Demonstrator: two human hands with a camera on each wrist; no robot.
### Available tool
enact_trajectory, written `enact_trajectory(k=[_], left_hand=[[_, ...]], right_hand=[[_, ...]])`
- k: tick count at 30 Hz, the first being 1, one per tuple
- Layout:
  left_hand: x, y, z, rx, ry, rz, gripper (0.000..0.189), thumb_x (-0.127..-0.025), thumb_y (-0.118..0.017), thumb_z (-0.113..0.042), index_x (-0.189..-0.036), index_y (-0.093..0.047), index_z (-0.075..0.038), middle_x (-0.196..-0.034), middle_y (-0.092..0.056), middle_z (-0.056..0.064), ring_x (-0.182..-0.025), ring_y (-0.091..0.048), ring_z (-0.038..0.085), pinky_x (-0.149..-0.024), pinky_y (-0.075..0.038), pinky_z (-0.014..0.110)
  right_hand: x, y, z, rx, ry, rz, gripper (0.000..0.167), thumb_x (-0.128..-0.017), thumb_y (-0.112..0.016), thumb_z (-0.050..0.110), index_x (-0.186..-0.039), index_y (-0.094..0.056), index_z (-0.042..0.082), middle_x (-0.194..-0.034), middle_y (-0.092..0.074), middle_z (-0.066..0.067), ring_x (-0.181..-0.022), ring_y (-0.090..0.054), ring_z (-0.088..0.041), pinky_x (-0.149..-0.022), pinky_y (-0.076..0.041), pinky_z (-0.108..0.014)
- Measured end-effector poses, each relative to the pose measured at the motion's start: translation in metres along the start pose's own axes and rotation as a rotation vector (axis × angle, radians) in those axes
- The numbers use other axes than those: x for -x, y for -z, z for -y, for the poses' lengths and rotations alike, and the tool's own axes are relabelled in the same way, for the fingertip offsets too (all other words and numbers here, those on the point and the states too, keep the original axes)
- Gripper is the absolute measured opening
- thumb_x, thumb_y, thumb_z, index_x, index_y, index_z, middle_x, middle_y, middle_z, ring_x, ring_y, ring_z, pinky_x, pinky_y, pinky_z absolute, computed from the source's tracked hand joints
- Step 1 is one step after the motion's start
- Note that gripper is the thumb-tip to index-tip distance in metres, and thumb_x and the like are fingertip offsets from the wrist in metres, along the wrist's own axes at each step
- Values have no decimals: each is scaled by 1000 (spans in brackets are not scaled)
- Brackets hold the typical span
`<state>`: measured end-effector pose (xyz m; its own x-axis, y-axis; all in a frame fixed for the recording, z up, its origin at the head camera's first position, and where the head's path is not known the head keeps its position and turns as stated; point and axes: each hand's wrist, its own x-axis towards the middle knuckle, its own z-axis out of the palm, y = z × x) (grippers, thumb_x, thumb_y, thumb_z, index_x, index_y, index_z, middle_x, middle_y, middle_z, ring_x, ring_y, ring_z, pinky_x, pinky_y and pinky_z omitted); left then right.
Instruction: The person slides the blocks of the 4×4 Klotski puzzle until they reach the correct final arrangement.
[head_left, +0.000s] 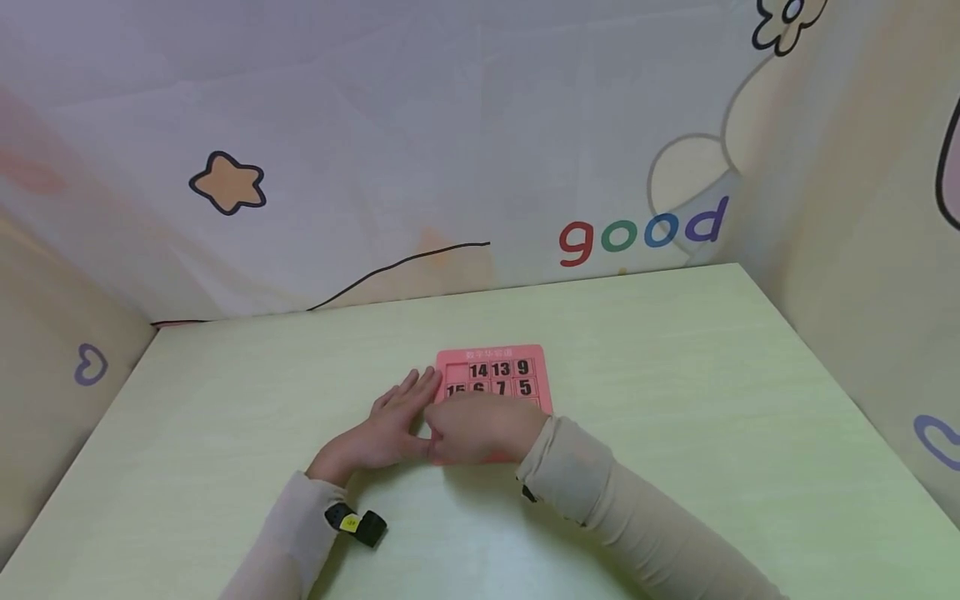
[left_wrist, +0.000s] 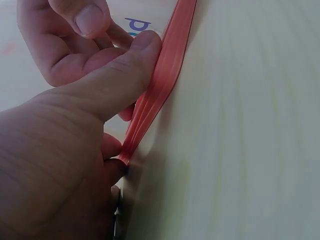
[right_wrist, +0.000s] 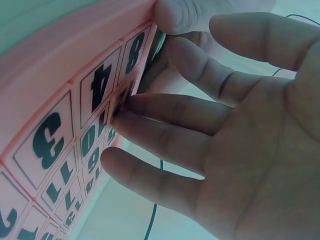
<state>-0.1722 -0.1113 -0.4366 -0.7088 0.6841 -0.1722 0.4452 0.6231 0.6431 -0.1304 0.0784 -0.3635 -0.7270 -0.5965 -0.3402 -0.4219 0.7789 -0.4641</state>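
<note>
A pink number-slide puzzle lies flat on the table; 14, 13 and 9 show along its far row, with one bare slot at the far left corner. My left hand rests against its left side, fingers stretched out. The thumb touches the near edge by the corner. Over the near half reaches my right hand, hiding those tiles in the head view. From the right wrist, two extended fingertips touch a tile beside the 10. The 8 and 4 tiles lie next to them.
The pale green table spreads around the puzzle. A printed cloth backdrop stands along the far edge, with more cloth at both sides. A black strap with a yellow label hangs at the left sleeve.
</note>
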Motion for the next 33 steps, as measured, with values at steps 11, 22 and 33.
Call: enact_trajectory(k=[11,22,33], left_hand=[[2,0,1,-4,-2,-3,102,-90,-72,-50,-163,-9,-15,-169,-1,2,-153,12,23,-120,4,51],[1,2,-1,-8,33,14,110,-85,-75,-56,-164,-7,-18,-169,2,-2,-153,14,19,-121,4,50],[0,3,-2,2,45,12,111,-85,-77,-52,-164,-8,-17,-169,1,-1,-153,13,20,-121,5,50]], right_hand=[[-4,-6,0,49,-26,-32,22,-98,-67,34,-105,-65,14,-84,-61,5,-79,-58,-14,-72,-50,-29],[-17,-10,-12,133,-110,-28,61,-103,-56,33,-155,-40,5,-165,-21,-14,-151,-21,-27,-120,-22,-43],[-9,-2,-6,36,-66,27,35,-102,-62,28,-126,-66,4,-111,-68,-8,-93,-64,-17,-84,-50,-30]])
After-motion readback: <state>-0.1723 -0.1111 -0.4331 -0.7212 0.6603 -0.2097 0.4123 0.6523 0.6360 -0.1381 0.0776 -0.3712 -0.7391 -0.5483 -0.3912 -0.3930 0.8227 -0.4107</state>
